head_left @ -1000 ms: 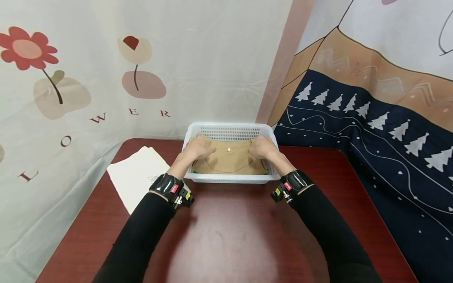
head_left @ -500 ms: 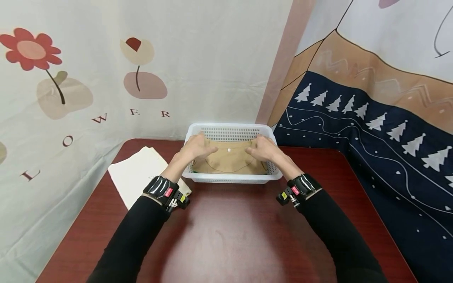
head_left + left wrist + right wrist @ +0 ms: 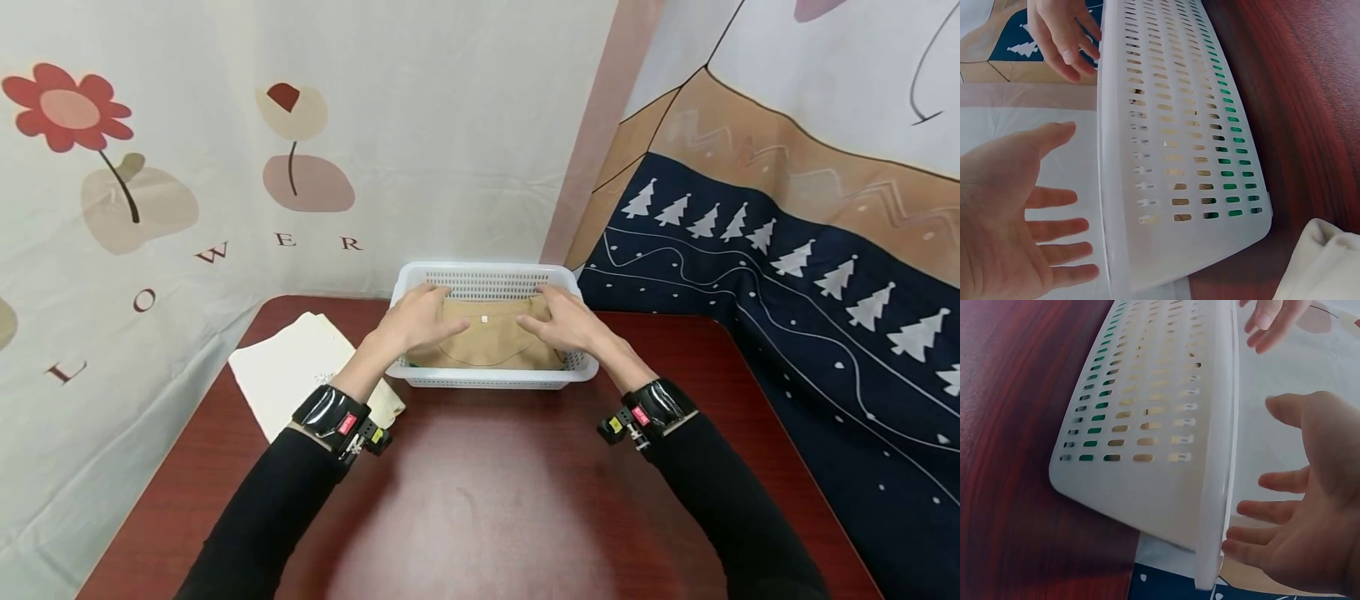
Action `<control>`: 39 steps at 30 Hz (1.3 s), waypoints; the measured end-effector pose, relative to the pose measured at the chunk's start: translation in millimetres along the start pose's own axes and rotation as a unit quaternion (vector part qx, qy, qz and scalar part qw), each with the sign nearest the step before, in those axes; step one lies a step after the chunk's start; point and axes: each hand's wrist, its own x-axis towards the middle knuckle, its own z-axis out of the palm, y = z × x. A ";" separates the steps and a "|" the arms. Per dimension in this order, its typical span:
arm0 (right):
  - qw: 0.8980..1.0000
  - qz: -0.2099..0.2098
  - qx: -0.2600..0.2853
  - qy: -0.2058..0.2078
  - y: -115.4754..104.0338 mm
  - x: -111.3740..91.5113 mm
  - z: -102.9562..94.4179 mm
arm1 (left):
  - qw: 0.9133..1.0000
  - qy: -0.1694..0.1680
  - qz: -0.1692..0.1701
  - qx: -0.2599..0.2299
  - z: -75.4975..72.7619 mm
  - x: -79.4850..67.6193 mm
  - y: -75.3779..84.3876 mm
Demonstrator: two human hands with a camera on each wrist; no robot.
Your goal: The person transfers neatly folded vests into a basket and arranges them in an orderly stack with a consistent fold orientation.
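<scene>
A tan folded cloth item with a small white tag, apparently a garment (image 3: 487, 340), lies in a white plastic basket (image 3: 491, 382) at the table's far edge. Over the basket's left part is my left hand (image 3: 420, 321), fingers extended and thumb pointing inward. My right hand (image 3: 567, 322) mirrors it over the right part. Both wrist views show the hands above the rim with spread fingers and nothing in them. Through the slots in the left wrist view, something green (image 3: 1229, 186) shows low in the basket, under the tan cloth.
White folded cloth (image 3: 288, 367) lies on the table left of the basket, beside my left forearm. The dark red table (image 3: 480, 492) runs toward me. Printed curtains (image 3: 450, 142) hang behind the basket and along the right.
Both hands have let go of the tan garment's sides and lifted off it. Their fingers have straightened, and the wrists have spread slightly apart. The garment and basket stay in place.
</scene>
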 end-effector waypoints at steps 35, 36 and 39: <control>0.985 -0.136 -0.072 0.077 -11.8 -65.8 11.6 | 0.987 0.102 0.099 0.067 6.0 -65.6 -26.1; 0.985 -0.138 -0.072 0.078 -13.2 -67.7 12.4 | 0.988 0.103 0.098 0.067 5.8 -68.2 -27.2; 0.984 -0.143 -0.071 0.078 -17.6 -73.5 14.2 | 0.988 0.108 0.096 0.063 5.1 -76.1 -30.2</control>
